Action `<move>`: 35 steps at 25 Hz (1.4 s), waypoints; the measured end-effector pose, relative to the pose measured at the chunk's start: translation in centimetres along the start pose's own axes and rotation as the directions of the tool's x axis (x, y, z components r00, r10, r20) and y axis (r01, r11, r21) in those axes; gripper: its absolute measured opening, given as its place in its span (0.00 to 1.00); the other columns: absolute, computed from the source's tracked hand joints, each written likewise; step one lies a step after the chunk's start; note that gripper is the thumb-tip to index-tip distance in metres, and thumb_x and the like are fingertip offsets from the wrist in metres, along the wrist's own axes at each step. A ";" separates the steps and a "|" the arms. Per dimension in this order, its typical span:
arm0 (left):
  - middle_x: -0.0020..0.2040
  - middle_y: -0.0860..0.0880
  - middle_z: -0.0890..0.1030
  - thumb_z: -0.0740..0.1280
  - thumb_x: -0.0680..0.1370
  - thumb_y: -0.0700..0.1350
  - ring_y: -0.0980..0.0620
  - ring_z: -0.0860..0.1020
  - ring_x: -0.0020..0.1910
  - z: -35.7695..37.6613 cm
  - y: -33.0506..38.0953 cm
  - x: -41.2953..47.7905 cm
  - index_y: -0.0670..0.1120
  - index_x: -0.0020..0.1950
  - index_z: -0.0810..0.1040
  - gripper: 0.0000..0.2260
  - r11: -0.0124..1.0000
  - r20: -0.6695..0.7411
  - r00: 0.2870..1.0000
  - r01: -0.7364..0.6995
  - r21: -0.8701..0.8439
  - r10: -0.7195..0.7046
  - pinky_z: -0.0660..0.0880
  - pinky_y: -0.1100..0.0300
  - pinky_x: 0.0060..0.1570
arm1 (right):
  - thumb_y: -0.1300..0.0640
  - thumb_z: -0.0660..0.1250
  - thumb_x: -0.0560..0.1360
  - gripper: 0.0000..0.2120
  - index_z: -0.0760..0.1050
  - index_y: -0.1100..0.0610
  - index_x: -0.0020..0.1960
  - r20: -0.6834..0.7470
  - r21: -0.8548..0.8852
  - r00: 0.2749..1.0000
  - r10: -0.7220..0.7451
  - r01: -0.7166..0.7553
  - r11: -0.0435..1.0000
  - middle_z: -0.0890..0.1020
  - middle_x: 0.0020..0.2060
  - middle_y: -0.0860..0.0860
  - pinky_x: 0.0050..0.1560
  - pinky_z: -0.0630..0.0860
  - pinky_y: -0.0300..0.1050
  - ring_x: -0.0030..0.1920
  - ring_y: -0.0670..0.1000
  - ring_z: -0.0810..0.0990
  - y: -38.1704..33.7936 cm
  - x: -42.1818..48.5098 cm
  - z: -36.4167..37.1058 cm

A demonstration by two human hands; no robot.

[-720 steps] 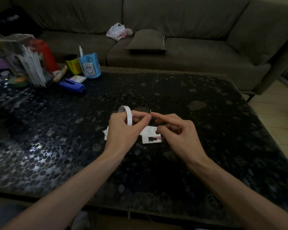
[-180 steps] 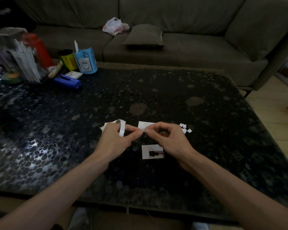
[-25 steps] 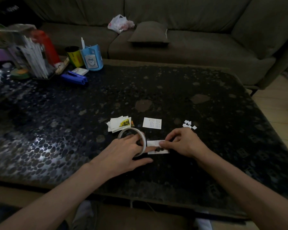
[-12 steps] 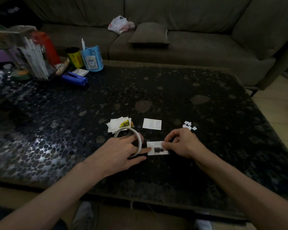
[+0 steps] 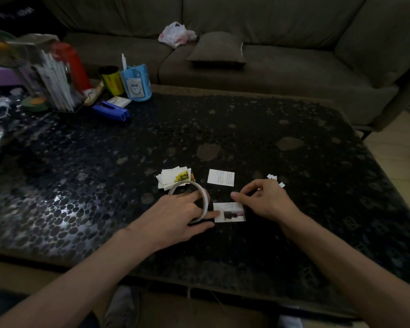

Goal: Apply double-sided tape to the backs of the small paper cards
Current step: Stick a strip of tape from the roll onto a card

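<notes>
Taping is prepared on the dark pebble-patterned table
The left hand is laid flat, fingers straight, through the white ring-shaped tape roll, seemingly to pin the small white printed paper card at lower centre; the curled right hand's grasp cannot be told.

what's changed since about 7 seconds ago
The tape roll has come down to rest on the table under the left hand, whose fingers pass through it. The text card was let go and lies flat. The right hand moved to the photo card. Card stack and paper scraps stayed put.
</notes>
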State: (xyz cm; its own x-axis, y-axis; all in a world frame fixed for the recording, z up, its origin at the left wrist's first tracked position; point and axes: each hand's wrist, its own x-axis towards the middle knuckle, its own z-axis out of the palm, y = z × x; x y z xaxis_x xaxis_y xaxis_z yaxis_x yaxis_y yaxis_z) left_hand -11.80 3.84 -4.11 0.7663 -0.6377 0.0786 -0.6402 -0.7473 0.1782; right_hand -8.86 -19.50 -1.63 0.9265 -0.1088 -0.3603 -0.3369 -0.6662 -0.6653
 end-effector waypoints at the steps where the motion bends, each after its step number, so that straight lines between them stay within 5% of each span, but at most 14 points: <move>1: 0.67 0.59 0.71 0.56 0.82 0.64 0.59 0.75 0.62 0.0 0.1 0.1 0.65 0.72 0.75 0.19 1.000 -0.011 1.000 0.017 -0.024 -0.017 0.76 0.61 0.50 | 0.48 0.76 0.77 0.07 0.79 0.48 0.49 -0.046 -0.048 0.997 -0.059 0.057 0.997 0.82 0.43 0.47 0.39 0.73 0.38 0.41 0.43 0.79 -0.1 0.2 0.3; 4: 0.60 0.62 0.74 0.59 0.80 0.64 0.62 0.75 0.57 -0.1 0.3 0.4 0.67 0.64 0.81 0.17 0.981 -0.033 0.993 0.109 -0.159 -0.116 0.75 0.63 0.50 | 0.51 0.72 0.80 0.05 0.81 0.47 0.56 -0.145 -0.194 0.949 -0.282 0.252 0.948 0.82 0.48 0.43 0.45 0.73 0.35 0.45 0.40 0.78 -0.3 0.7 1.1; 7: 0.55 0.61 0.77 0.66 0.80 0.62 0.62 0.76 0.53 -0.2 0.3 0.7 0.63 0.57 0.85 0.11 0.956 -0.053 0.980 0.177 -0.235 -0.194 0.79 0.56 0.50 | 0.48 0.70 0.80 0.17 0.77 0.46 0.68 -0.158 -0.425 0.851 -0.501 0.399 0.813 0.77 0.64 0.46 0.62 0.72 0.41 0.63 0.44 0.74 -0.1 1.9 1.8; 11: 0.54 0.61 0.80 0.71 0.78 0.57 0.61 0.77 0.52 -0.2 0.2 0.5 0.61 0.54 0.86 0.06 0.951 -0.078 0.973 0.195 -0.240 -0.219 0.79 0.54 0.51 | 0.41 0.66 0.81 0.26 0.71 0.47 0.77 -0.067 -0.647 0.855 -0.514 0.355 0.675 0.65 0.79 0.51 0.78 0.59 0.58 0.81 0.55 0.54 -0.1 3.2 2.8; 21: 0.43 0.62 0.83 0.75 0.77 0.55 0.65 0.80 0.46 -0.5 0.0 1.1 0.59 0.59 0.84 0.11 0.801 -0.168 0.847 0.387 -0.457 -0.505 0.78 0.63 0.50 | 0.43 0.68 0.79 0.14 0.83 0.46 0.61 -0.077 -0.645 0.774 -0.628 0.441 0.624 0.80 0.63 0.46 0.67 0.66 0.50 0.69 0.50 0.68 -0.2 3.2 2.8; 25: 0.60 0.62 0.83 0.74 0.77 0.54 0.63 0.79 0.60 -0.7 0.0 1.6 0.52 0.52 0.88 0.09 0.691 -0.160 0.766 0.443 -0.572 -0.623 0.72 0.62 0.60 | 0.43 0.65 0.80 0.15 0.82 0.46 0.62 -0.063 -0.573 0.733 -0.678 0.529 0.626 0.81 0.60 0.45 0.62 0.66 0.43 0.64 0.46 0.72 0.0 2.8 2.5; 27: 0.58 0.55 0.85 0.74 0.77 0.56 0.59 0.82 0.53 -0.9 -0.1 1.8 0.50 0.58 0.87 0.14 0.581 -0.132 0.714 0.432 -0.690 -0.688 0.79 0.57 0.58 | 0.44 0.66 0.80 0.14 0.83 0.46 0.61 -0.074 -0.527 0.673 -0.736 0.600 0.602 0.82 0.58 0.45 0.59 0.66 0.41 0.62 0.45 0.73 -0.2 2.2 2.4; 30: 0.38 0.50 0.86 0.75 0.77 0.53 0.60 0.81 0.34 -1.5 0.0 2.1 0.49 0.63 0.84 0.17 0.379 -0.051 0.680 0.344 -0.859 -0.731 0.77 0.65 0.39 | 0.44 0.65 0.79 0.14 0.83 0.47 0.60 -0.075 -0.483 0.602 -0.795 0.676 0.557 0.82 0.55 0.44 0.57 0.69 0.41 0.59 0.43 0.73 -0.1 1.0 2.3; 32: 0.38 0.51 0.87 0.76 0.77 0.47 0.61 0.79 0.30 -1.7 0.2 2.4 0.48 0.61 0.85 0.13 0.326 -0.040 0.687 0.292 -0.899 -0.726 0.75 0.68 0.34 | 0.41 0.66 0.78 0.17 0.81 0.45 0.64 -0.071 -0.380 0.650 -0.756 0.683 0.623 0.79 0.56 0.40 0.58 0.72 0.39 0.58 0.39 0.73 0.0 0.6 2.3; 35: 0.43 0.52 0.88 0.76 0.77 0.44 0.63 0.81 0.31 -1.9 0.6 2.6 0.49 0.59 0.86 0.12 0.384 -0.067 0.721 0.286 -0.878 -0.690 0.75 0.70 0.31 | 0.42 0.71 0.78 0.19 0.78 0.43 0.67 -0.053 0.001 0.847 -0.530 0.530 0.848 0.79 0.55 0.36 0.55 0.77 0.36 0.55 0.36 0.79 0.1 0.4 1.5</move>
State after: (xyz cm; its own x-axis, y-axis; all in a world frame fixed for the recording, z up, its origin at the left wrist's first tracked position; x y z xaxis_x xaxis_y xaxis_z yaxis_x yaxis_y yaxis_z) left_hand -10.12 2.06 -1.95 0.9977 0.0681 -0.0005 0.0213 -0.3049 0.9521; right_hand -8.78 -18.54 -2.83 0.9717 0.2214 0.0822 0.2056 -0.6216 -0.7559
